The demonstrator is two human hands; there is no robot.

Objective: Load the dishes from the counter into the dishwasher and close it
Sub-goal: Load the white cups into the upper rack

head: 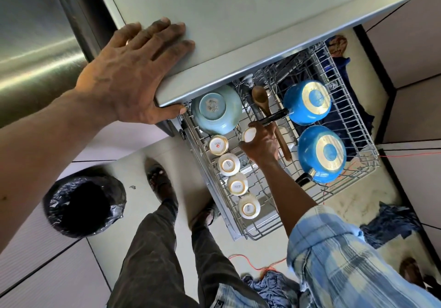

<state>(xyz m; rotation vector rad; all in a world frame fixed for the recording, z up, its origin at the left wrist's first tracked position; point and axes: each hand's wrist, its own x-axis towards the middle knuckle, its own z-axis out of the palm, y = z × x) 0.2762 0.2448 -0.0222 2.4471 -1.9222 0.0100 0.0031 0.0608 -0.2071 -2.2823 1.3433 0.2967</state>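
Note:
I look straight down on a pulled-out wire dishwasher rack (353,176) below the grey counter top (238,9). My left hand (133,74) lies flat on the counter's front corner, thumb hooked under the edge. My right hand (261,144) is down in the rack, fingers closed around a small white cup (249,134). Several white cups (228,164) stand upside down in a row along the rack's left side. An upturned pale green bowl (216,109), a wooden spoon (261,99) and two upturned blue pans (307,102) (322,154) also sit in the rack.
A black-lined bin (83,202) stands on the floor at the left. My sandalled feet (158,179) are beside the rack. Blue cloth (391,224) and an orange cord (257,264) lie on the floor. A steel appliance front (35,33) is at upper left.

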